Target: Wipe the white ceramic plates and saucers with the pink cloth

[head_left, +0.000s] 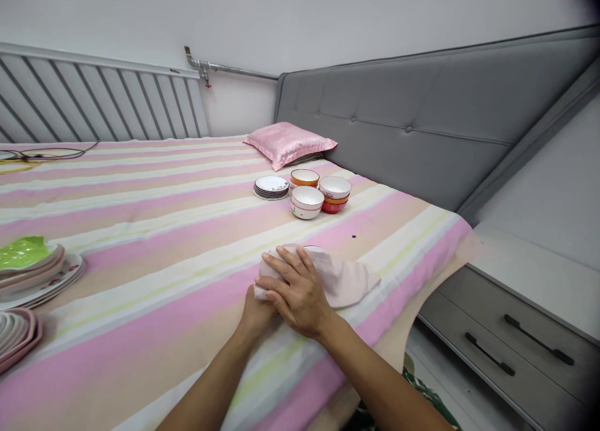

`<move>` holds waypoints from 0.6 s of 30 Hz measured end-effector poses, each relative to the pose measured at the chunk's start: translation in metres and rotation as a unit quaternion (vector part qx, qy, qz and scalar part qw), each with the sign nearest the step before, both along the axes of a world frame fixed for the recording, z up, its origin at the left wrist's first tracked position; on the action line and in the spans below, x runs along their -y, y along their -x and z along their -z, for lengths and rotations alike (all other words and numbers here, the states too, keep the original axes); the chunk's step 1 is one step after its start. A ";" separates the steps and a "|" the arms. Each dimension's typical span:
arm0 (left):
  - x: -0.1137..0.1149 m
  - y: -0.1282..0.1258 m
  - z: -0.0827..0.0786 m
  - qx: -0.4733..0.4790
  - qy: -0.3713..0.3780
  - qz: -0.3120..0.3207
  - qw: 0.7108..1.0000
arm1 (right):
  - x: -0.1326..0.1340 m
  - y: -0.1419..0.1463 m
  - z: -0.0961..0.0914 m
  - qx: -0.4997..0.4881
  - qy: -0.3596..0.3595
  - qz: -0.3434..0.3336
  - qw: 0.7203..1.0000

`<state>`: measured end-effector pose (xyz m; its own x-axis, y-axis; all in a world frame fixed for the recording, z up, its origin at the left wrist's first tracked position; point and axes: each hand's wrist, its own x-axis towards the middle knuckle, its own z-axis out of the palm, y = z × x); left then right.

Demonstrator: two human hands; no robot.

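Note:
A pale pink cloth (344, 281) lies bunched over a white dish with a thin dark rim (313, 248). Only a sliver of the dish's far edge shows, so I cannot tell whether it is a plate or a bowl. My right hand (297, 290) presses the cloth against the dish from above, fingers laid over the fabric. From below and the left, my left hand (257, 309) grips the covered dish; its fingers are mostly hidden. Just beyond are stacked white bowls (307, 205), white-and-red bowls (334, 193), an orange bowl (304, 177) and a stack of small plates (271, 186).
On the left of the striped bed (154, 293) stand a green leaf-shaped dish (25, 253) on stacked plates (70, 275) and pink dishes (28, 350). A pink pillow (290, 145) rests by the grey headboard (384, 115). A nightstand (515, 337) stands at right; cables (47, 153) lie far left.

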<state>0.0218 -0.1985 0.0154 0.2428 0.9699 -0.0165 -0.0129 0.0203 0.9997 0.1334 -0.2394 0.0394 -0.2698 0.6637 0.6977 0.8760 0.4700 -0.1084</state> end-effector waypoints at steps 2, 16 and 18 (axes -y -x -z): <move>0.000 0.000 0.002 -0.012 -0.023 0.031 0.999 | -0.002 -0.002 -0.001 -0.003 -0.005 0.001 1.000; -0.004 0.002 0.014 -0.016 0.039 0.055 0.998 | -0.011 -0.024 0.002 -0.058 0.026 0.108 0.992; -0.004 0.002 0.013 -0.012 0.051 0.053 0.997 | -0.014 -0.027 0.006 -0.083 0.037 0.124 0.988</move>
<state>0.0201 -0.1946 0.0021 0.3429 0.9315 -0.1213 0.0190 0.1222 0.9923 0.1599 -0.2258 0.0335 0.0213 0.7465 0.6651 0.9301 0.2291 -0.2869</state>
